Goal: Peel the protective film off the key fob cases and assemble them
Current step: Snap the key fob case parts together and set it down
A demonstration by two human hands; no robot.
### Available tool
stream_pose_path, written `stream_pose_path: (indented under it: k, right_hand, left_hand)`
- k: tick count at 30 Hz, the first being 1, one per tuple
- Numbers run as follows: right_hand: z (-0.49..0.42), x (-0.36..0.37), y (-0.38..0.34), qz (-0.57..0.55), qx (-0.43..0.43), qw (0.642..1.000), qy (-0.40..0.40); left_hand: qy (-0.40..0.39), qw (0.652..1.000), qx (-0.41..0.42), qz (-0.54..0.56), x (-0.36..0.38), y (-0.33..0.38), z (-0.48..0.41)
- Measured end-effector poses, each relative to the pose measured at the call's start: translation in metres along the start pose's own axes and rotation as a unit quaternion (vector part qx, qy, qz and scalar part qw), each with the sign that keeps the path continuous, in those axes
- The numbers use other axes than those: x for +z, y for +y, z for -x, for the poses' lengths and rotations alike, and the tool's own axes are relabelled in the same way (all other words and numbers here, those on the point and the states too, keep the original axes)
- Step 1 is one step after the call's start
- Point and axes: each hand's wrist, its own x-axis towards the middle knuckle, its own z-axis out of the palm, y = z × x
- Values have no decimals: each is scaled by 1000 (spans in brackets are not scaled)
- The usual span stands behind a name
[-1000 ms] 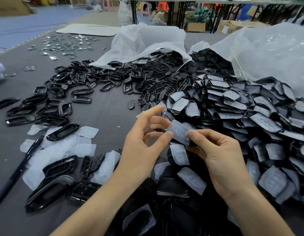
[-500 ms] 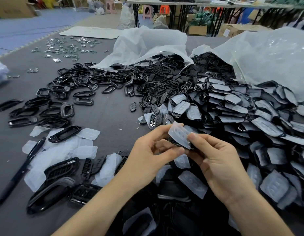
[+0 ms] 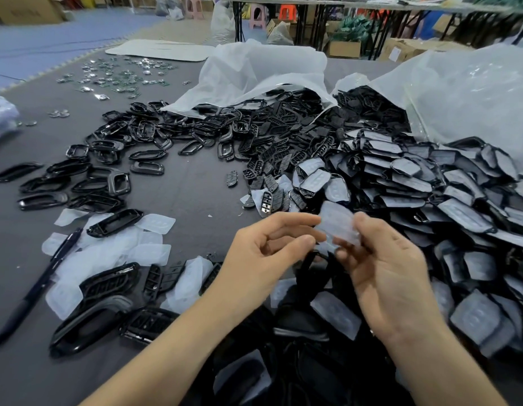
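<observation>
Clear film (image 3: 338, 227) now lifted off, R hand (image 3: 386, 268) pinching.

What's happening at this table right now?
A person is working through key fob cases by hand. The right hand and left hand pinch a clear film piece between them above the table. Blur hides whether a case is under it. A pile of peeled films lies on the left beside a pen, and a heap of film-covered cases waits on the right.
</observation>
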Motion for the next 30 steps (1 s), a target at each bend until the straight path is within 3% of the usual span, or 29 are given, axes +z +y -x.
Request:
stream_pose_path:
  k: [4,11,15,18,21,22,24,27,28,30]
  right_hand:
    - [8,7,10,114,-72,990,-37]
    - [0,-2,4,48,-40,997,40]
    - [-3,-4,-3,38,-39,997,51]
    - [0,-4,-9,58,-68,996,7]
    - [6,-5,-17,127,-106,981,-104]
    - [8,-7,-21,216,-132,956,-149]
    - [9,-12,-27,421,-164,857,-249]
    - [11,-12,-27,588,-95,719,-358]
    - [12,-12,-23,613,-79,697,-363]
    - [11,-8,-14,640,-81,689,-331]
  left_hand:
    - [13,999,-5,-29,2,-5,0]
    - [-8,993,-55,-100,-8,-3,-3]
    - [-60,985,-60,-149,-10,-3,-2]
    - [-61,979,-55,-185,-13,-6,-3]
    - [-30,986,-56,-156,-12,-8,-3]
    - [-16,988,-50,-147,-12,-8,-4]
    - [11,989,-40,-142,-13,-9,-6]
    - [31,990,-52,-130,-14,-9,-6]
    - [30,990,-57,-127,-14,-8,-5]
    - [30,991,-64,-115,-13,-8,-5]
